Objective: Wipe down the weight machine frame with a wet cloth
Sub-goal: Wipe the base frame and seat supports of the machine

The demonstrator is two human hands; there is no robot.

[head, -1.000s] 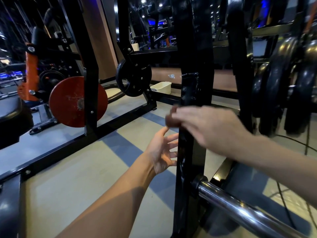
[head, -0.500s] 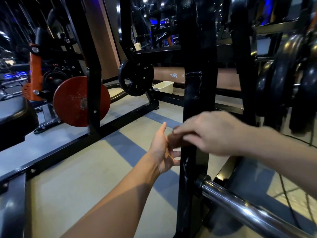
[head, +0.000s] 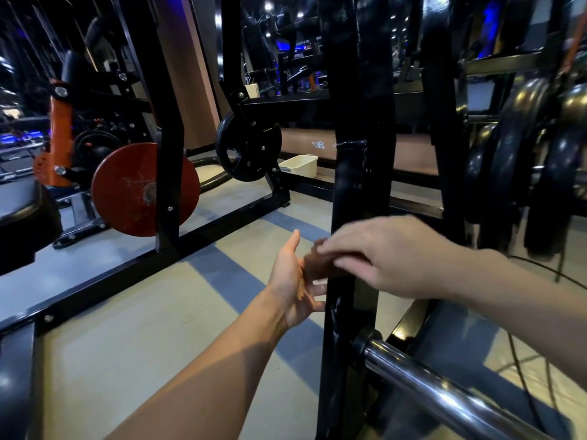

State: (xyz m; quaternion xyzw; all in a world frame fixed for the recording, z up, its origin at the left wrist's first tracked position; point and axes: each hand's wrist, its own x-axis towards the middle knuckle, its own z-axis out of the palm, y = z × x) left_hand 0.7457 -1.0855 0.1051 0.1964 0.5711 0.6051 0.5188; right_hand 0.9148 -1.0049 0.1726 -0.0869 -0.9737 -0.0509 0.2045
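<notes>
A black upright post (head: pixel 362 173) of the weight machine frame stands in the middle of the view. My right hand (head: pixel 390 255) grips a small brown cloth (head: pixel 319 263) and holds it against the post's left edge, low down. My left hand (head: pixel 295 281) is open just left of the post, palm turned toward the cloth, fingers straight and partly hidden behind it. The cloth touches or nearly touches my left palm.
A chrome bar (head: pixel 444 395) juts out from the post's base at lower right. Black weight plates (head: pixel 521 173) hang on the right. A red plate (head: pixel 143 188), a black plate (head: pixel 247 147) and a white bin (head: pixel 300 165) lie beyond, over a black floor frame rail (head: pixel 133 268).
My right hand slid the cloth down the post from about mid height to lower. My left hand stayed beside the post and rose slightly toward the cloth.
</notes>
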